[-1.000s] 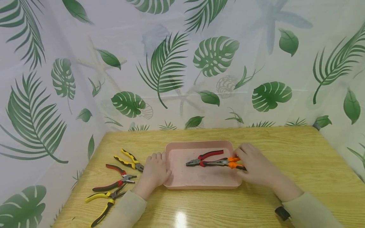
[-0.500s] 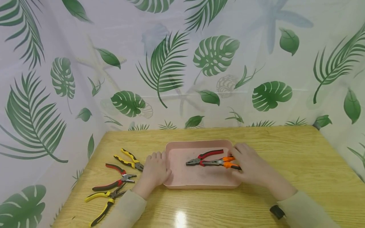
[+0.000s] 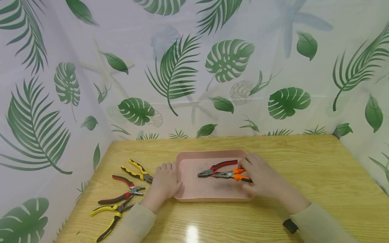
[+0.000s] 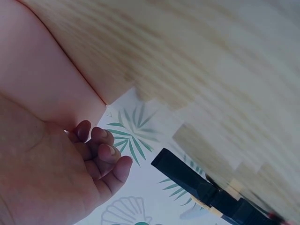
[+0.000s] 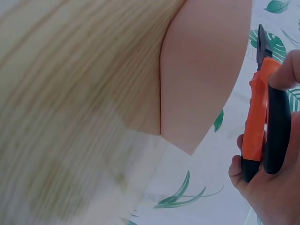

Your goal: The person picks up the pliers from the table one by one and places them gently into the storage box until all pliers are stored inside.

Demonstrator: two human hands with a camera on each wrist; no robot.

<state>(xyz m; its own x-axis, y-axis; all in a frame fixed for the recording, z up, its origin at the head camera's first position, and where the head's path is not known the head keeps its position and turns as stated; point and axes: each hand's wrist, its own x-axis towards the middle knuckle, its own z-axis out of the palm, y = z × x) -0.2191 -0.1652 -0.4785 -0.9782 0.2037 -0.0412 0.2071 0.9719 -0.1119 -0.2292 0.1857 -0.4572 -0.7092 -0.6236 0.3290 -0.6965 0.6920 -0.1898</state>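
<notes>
Over the tray [image 3: 212, 199], your right grip [image 3: 262, 175] is clamped on the orange pliers [image 3: 238, 177]; your left grip [image 3: 165, 180] holds the tray's left end. Contact with the red pliers [image 3: 225, 164] unclear; releasing above them risks a crossed, sliding pair.

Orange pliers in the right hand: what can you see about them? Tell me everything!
The orange-and-black pliers have a long, tapering grey metal nose; their grips look rubbery. The right hand grips the handles, which stand slightly apart. They're over the pink rectangular tray, nose toward the person's left, overlapping the red-and-black pliers in the head view; whether the two touch, I can't tell.
</notes>
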